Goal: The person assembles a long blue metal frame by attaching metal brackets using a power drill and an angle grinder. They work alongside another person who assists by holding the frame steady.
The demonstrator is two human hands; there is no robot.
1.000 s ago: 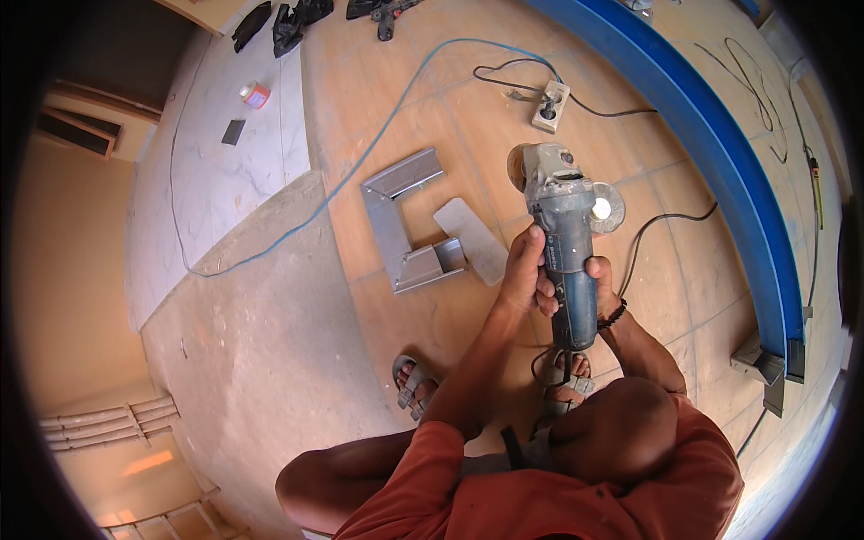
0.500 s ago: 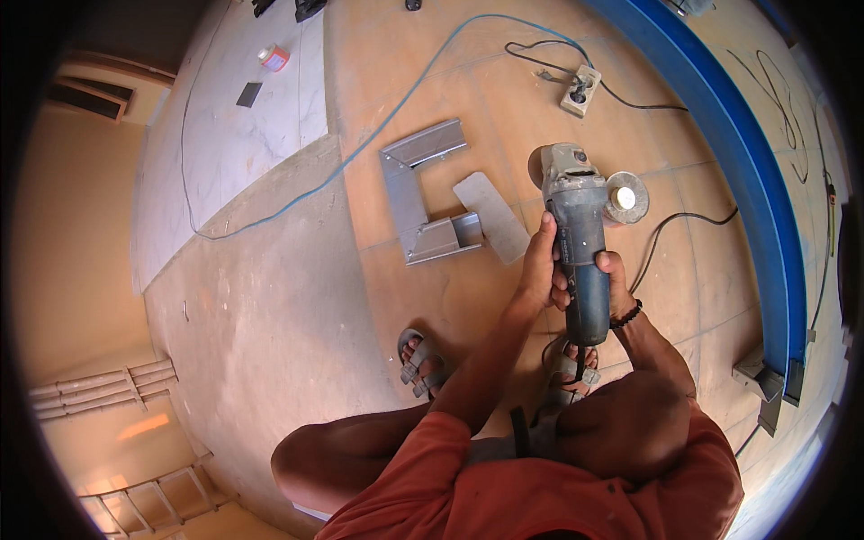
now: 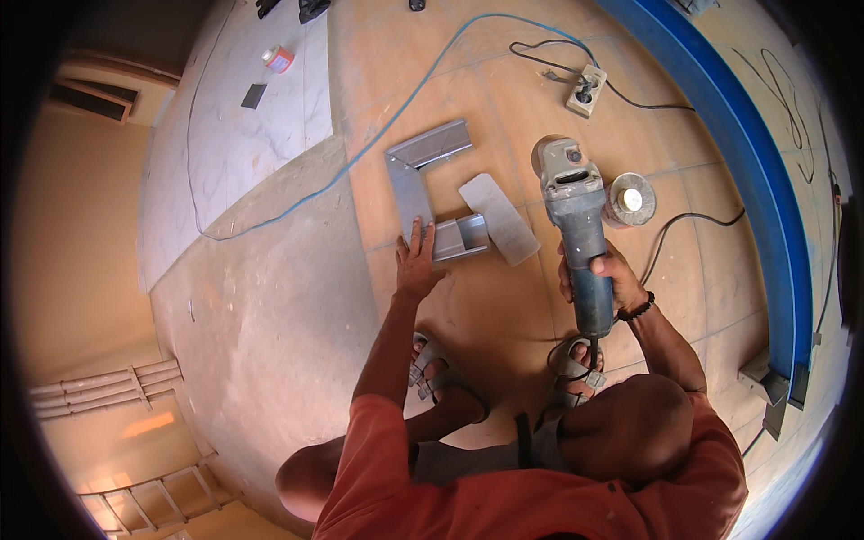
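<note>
My right hand (image 3: 613, 274) is wrapped round the dark blue-grey body of an angle grinder (image 3: 583, 216), whose metal head points away from me. My left hand (image 3: 417, 261), fingers spread, rests at the near corner of a C-shaped metal channel frame (image 3: 407, 193) lying on the floor; its fingertips appear to touch the metal. Beside the frame's open side lies a flat grey plate (image 3: 500, 219). Just right of the grinder head is a round disc with a white centre (image 3: 632, 200). The grinder's underside is hidden.
A power strip (image 3: 586, 91) with a plug in it sits at the far right, a black cord running off it. The blue cable (image 3: 387, 110) curves across the floor on the left. A long blue beam (image 3: 774, 198) bounds the right side. A small red-and-white container (image 3: 278, 59) stands far left.
My left hand has let go of the grinder and moved left to the metal frame. The right hand still holds the grinder, now alone, with its head turned slightly.
</note>
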